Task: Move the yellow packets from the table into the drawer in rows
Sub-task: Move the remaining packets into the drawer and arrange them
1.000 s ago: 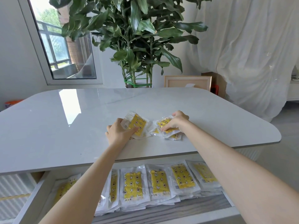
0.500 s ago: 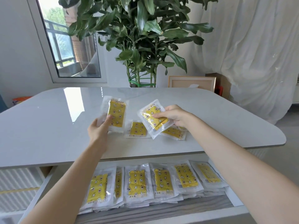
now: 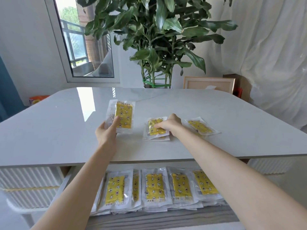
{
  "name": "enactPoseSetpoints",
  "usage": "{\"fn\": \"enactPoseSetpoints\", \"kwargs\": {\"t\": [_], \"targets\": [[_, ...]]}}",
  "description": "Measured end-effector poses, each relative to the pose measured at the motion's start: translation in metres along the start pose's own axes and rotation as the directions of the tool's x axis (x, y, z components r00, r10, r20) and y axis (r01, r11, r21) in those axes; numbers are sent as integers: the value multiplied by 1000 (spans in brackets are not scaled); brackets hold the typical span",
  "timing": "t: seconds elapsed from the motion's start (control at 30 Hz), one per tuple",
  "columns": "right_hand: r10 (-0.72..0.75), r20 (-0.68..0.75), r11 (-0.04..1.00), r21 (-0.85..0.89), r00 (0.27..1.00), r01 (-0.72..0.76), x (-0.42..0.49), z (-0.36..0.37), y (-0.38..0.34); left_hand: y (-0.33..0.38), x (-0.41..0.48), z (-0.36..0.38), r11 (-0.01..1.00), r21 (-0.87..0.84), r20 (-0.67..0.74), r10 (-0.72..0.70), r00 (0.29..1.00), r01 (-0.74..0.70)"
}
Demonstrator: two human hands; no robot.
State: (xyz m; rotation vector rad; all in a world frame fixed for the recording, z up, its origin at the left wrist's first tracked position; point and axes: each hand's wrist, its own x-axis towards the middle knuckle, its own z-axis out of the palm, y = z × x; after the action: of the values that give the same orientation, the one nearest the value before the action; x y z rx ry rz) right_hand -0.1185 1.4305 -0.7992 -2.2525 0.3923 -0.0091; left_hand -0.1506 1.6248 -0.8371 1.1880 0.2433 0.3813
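**mo:** ok so what are the hands actually doing here?

**jay:** Left hand (image 3: 106, 133) is clamped on one packet (image 3: 123, 116), thumb across the yellow front and fingers tucked behind. It's up off the tabletop (image 3: 58, 133) with the printed face toward the person. My guess is that's so it can drop into the drawer flat and the right way round. Could be a second packet behind it, can't tell.

**mo:** and the right one?

**jay:** Right hand (image 3: 168, 126) has its fingers curled down onto a small stack (image 3: 154, 132) sitting on the tabletop, gripping the top of it. Looks to me like it's squaring the stack or grabbing the next one, so both hands carry something each trip. Just to its right, some loose packets (image 3: 201, 127) lie skewed, nobody touching them.

**mo:** how's the drawer?

**jay:** Drawer (image 3: 166, 219) is pulled out under the tabletop's near edge, right below both arms, so it's a short drop. A row of packets (image 3: 154, 186) runs side by side across it, overlapping a bit, yellow faces up, piled several deep. Grey drawer floor shows in front of that row, so I'd bet the next ones land there. Mostly done I'd say, only a handful left up top.
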Motion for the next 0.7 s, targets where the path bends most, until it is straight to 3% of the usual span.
{"fn": "enactPoseSetpoints", "kwargs": {"t": [0.27,0.7], "targets": [[0,92,957,-288,996,27,-11,3,-18,-2,0,0,997,69,19,26,999,-27],[45,135,995,79,990,-56,-16,3,-9,3,-7,-4,998,69,80,-10,997,4]]}}
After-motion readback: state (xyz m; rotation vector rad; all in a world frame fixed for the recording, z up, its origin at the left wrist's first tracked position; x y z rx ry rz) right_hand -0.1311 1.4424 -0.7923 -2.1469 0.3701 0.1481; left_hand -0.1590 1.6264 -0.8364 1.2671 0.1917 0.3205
